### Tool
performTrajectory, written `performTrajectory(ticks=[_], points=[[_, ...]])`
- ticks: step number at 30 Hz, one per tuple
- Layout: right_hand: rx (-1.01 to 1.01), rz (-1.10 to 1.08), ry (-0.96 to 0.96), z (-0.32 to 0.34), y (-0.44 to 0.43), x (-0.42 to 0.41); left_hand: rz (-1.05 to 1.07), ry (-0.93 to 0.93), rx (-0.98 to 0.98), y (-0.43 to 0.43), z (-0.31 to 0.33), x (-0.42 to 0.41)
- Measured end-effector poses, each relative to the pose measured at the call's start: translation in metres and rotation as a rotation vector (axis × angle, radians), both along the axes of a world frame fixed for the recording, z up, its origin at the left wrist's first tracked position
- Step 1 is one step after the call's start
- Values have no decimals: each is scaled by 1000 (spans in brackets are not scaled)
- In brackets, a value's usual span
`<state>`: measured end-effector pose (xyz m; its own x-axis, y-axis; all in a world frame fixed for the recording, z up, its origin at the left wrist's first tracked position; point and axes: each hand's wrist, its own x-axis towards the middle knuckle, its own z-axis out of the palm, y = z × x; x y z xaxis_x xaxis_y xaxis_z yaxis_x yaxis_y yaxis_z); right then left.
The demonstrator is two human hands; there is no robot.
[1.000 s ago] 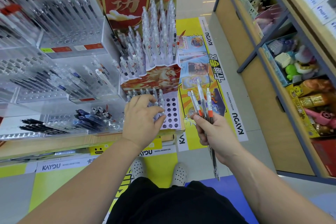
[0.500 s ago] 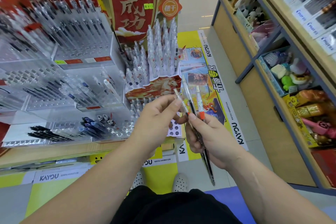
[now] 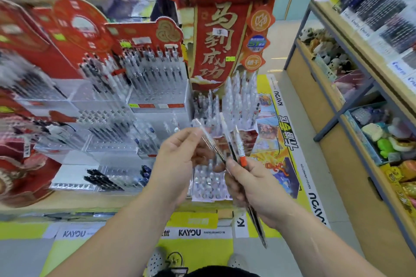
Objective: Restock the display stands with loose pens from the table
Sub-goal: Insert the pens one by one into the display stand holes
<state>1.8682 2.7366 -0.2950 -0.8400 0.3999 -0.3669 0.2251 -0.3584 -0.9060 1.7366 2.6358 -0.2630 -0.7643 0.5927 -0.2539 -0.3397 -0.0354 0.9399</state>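
Observation:
My right hand [image 3: 254,189] grips a small bunch of pens [image 3: 236,148], one with an orange grip, their tips sticking out below my wrist. My left hand [image 3: 177,164] pinches the top of one clear pen [image 3: 208,139] from that bunch. Both hands hover in front of a tiered display stand [image 3: 209,184] whose front row of holes shows between them. More clear acrylic pen stands [image 3: 155,87] filled with pens rise to the left and behind. The view is blurred.
A wooden table edge [image 3: 67,204] carries the stands, with red cardboard banners [image 3: 213,36] behind. On the right a wooden shelf unit [image 3: 337,141] holds toys and boxed pens. The aisle floor [image 3: 276,36] runs between them. My shoes show at the bottom.
My left hand left the stand's front holes, came across to the bunch and now pinches one pen. The camera has tilted upward, showing more of the banners.

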Motion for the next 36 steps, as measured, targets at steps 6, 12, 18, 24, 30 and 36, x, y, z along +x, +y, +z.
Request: performTrajectory(ticks=[6,12,18,24,30,36], points=[[-45,55,66,6,-44,-70,3,106,52,-56,10,-69],[6,22,24,10,-116,-169,1,192,69,-139,20,-168],[28,-74,8,19,-172,-253,59,369,72,-209,42,-272],[62,-161,-3,21,-194,-299,182,639,12,-242,57,-352],[76,-147,12,25,-197,-324,249,805,57,-234,78,-399],[46,-106,49,25,-191,-334,239,914,-31,-227,79,-411]])
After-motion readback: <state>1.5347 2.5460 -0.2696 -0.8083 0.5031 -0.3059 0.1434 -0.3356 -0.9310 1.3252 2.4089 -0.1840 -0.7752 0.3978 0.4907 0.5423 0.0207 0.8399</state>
